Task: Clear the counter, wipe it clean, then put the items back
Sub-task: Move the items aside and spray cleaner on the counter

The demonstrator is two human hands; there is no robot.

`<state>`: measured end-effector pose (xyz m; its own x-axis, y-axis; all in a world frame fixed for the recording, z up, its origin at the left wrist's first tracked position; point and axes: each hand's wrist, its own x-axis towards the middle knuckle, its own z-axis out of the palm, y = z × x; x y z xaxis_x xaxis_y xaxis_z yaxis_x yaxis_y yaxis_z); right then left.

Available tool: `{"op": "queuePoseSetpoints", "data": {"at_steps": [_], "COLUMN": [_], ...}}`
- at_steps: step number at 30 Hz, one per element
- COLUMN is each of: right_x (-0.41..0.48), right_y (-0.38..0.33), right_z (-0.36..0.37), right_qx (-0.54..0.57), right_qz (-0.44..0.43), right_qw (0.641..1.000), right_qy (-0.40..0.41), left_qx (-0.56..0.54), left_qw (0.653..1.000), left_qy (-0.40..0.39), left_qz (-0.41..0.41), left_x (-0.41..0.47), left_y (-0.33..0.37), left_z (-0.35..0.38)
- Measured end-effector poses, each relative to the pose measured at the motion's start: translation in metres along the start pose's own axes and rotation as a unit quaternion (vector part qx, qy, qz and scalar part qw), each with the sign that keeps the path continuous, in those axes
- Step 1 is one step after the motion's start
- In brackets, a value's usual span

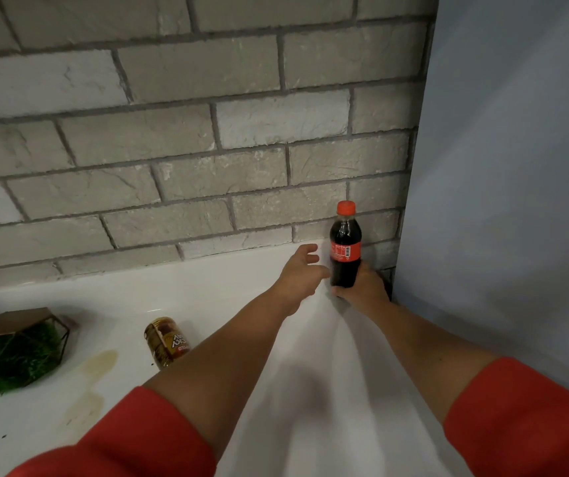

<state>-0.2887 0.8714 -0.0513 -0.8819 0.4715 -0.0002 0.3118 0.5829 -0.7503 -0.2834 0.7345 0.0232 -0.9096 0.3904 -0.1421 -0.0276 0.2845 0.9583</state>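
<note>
A small cola bottle (345,246) with a red cap and red label stands upright at the back right corner of the white counter (207,290), close to the brick wall. My right hand (362,287) grips its lower part. My left hand (302,273) hovers just left of the bottle with its fingers loosely spread, holding nothing. A golden can (166,340) lies on its side on the counter to the left of my left forearm. A yellowish spill stain (98,370) spreads on the counter beside the can.
A geometric planter with green plants (11,352) sits at the left edge. A grey brick wall (190,149) backs the counter, and a plain blue-grey panel (510,201) closes it on the right.
</note>
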Motion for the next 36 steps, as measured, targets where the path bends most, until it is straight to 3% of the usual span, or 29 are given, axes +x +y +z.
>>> {"op": "queuePoseSetpoints", "data": {"at_steps": [8, 14, 17, 21, 28, 36], "right_x": [-0.020, -0.064, -0.092, -0.134, -0.165, -0.163], "right_y": [-0.016, -0.067, -0.092, -0.114, -0.119, -0.116], "right_z": [-0.009, 0.012, 0.036, 0.070, 0.108, 0.112], "right_qx": [-0.081, -0.121, -0.099, -0.082, -0.095, 0.031], "right_qz": [0.112, 0.029, -0.023, -0.063, -0.108, -0.040], "right_qw": [0.981, 0.959, 0.944, 0.927, 0.925, 0.934], "right_qy": [-0.139, -0.254, -0.313, -0.360, -0.353, -0.353], "left_qx": [0.021, 0.150, 0.319, 0.470, 0.616, 0.665], "left_qw": [0.999, 0.987, 0.945, 0.883, 0.785, 0.741], "left_qy": [0.040, 0.054, 0.064, 0.019, -0.066, -0.064], "left_qz": [-0.030, -0.002, 0.026, 0.003, 0.018, 0.071], "left_x": [-0.030, -0.065, -0.078, -0.094, -0.095, -0.086], "left_y": [-0.008, -0.025, -0.044, -0.068, -0.098, -0.108], "left_z": [-0.056, -0.117, -0.143, -0.165, -0.186, -0.184]}}
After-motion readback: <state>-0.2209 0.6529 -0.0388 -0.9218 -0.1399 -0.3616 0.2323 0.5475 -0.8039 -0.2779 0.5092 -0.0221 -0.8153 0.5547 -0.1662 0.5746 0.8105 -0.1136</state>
